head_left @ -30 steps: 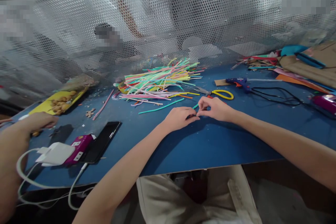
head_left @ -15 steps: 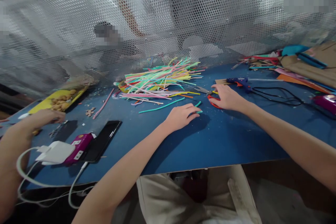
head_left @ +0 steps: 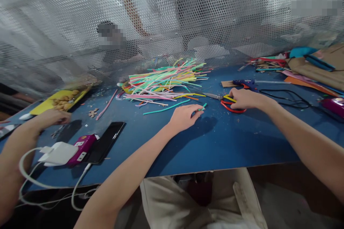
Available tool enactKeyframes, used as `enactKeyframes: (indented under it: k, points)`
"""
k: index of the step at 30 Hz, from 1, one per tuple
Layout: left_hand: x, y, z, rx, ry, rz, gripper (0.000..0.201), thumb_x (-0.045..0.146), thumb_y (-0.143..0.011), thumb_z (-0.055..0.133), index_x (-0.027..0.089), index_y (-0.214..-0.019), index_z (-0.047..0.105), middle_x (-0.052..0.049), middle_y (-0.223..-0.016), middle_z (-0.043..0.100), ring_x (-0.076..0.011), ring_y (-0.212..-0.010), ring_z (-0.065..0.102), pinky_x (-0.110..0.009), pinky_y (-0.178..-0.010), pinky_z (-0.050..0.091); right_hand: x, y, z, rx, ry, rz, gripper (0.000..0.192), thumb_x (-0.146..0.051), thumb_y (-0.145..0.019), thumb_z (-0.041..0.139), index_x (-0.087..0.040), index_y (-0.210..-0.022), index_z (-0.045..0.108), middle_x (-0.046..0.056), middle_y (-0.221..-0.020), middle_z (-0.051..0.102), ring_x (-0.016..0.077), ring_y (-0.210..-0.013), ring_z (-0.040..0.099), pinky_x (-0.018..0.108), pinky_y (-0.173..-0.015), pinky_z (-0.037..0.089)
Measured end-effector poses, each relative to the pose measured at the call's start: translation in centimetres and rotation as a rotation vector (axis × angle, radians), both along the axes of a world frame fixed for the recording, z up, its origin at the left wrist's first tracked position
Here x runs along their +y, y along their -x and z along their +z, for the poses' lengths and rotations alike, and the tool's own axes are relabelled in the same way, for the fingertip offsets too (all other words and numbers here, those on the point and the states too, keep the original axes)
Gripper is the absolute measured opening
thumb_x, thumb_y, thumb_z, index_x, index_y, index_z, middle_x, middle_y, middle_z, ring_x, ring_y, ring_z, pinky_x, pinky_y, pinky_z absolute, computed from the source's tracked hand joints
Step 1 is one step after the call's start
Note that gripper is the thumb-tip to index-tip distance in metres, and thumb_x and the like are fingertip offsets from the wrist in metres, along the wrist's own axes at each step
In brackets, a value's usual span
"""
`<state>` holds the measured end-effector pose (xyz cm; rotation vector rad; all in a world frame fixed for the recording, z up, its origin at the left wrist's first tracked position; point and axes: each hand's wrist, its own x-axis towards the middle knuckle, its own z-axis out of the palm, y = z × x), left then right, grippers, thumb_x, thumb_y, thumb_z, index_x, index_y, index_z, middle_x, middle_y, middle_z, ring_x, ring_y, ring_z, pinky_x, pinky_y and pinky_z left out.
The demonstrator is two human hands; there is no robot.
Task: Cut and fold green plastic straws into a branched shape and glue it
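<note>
My left hand (head_left: 184, 117) hovers over the middle of the blue table (head_left: 188, 154). Its thumb and fingertips pinch a short green pipe cleaner (head_left: 204, 107). To the right, my right hand (head_left: 243, 98) grips the yellow and red handles of a pair of scissors (head_left: 213, 96), whose blades point left. Beyond both hands lies a large pile of pastel pipe cleaners (head_left: 166, 78). One longer green pipe cleaner (head_left: 163, 108) lies apart, in front of that pile.
A black phone (head_left: 109, 141) and purple power adapter (head_left: 83, 146) lie at left. Another person's hand (head_left: 55, 117) is near a yellow tray (head_left: 40, 105). A blue glue gun (head_left: 245, 83) lies behind my right hand. A perforated metal screen (head_left: 166, 14) stands along the back.
My right hand has moved right and slightly toward me, bringing the scissors with it. My left hand has drawn its fingers closer around the short green pipe cleaner.
</note>
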<state>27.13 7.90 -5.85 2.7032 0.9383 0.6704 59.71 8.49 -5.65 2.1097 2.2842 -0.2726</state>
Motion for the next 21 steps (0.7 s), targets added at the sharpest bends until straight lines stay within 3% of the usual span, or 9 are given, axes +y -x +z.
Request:
enactKeyframes:
  k: [5,8,12,16,21]
  points:
    - [-0.1,0.0,0.3,-0.050,0.039,0.069,0.030,0.044,-0.101,0.050,0.024,-0.103,0.072,-0.002,-0.086,0.077,-0.0145,-0.068,0.065,-0.025,-0.066,0.043,0.1,-0.1,0.5,-0.051,0.018,0.024,0.026,-0.040,-0.078,0.063,-0.017,-0.084,0.071,0.013,-0.078,0.073,0.0269,-0.069,0.067,0.034,-0.060,0.039]
    - [0.0,0.0,0.4,-0.120,0.126,0.066,0.029,0.042,-0.100,0.051,0.021,-0.097,0.071,0.000,-0.077,0.075,-0.0121,-0.059,0.060,-0.024,-0.062,0.041,0.4,-0.1,0.3,0.022,0.043,-0.004,0.032,-0.047,-0.081,0.060,-0.020,-0.064,0.063,0.008,-0.061,0.066,0.0231,-0.060,0.062,0.033,-0.058,0.035]
    - [0.5,0.2,0.2,-0.254,0.260,0.067,0.032,0.044,-0.101,0.050,0.020,-0.109,0.070,0.001,-0.073,0.073,-0.0105,-0.052,0.052,-0.023,-0.058,0.040,0.6,-0.1,-0.1,0.124,-0.181,-0.064,0.027,-0.045,-0.080,0.062,-0.020,-0.071,0.060,0.005,-0.065,0.064,0.0197,-0.059,0.056,0.032,-0.060,0.034]
    - [1.0,0.2,-0.2,-0.416,0.327,0.086,0.039,0.050,-0.100,0.051,0.020,-0.113,0.070,0.000,-0.073,0.071,-0.0105,-0.053,0.050,-0.024,-0.056,0.039,-0.1,0.9,0.5,0.421,-0.417,-0.088,0.036,-0.055,-0.079,0.069,-0.020,-0.083,0.061,0.004,-0.075,0.064,0.0177,-0.064,0.052,0.032,-0.063,0.036]
    - [1.0,0.2,-0.1,-0.614,0.316,0.118,0.040,0.053,-0.099,0.054,0.018,-0.104,0.073,-0.002,-0.080,0.069,-0.0120,-0.064,0.056,-0.024,-0.062,0.042,-2.3,3.5,2.0,0.758,-0.274,0.088,0.043,-0.062,-0.081,0.066,-0.021,-0.093,0.061,0.002,-0.074,0.061,0.0172,-0.064,0.051,0.030,-0.060,0.038]
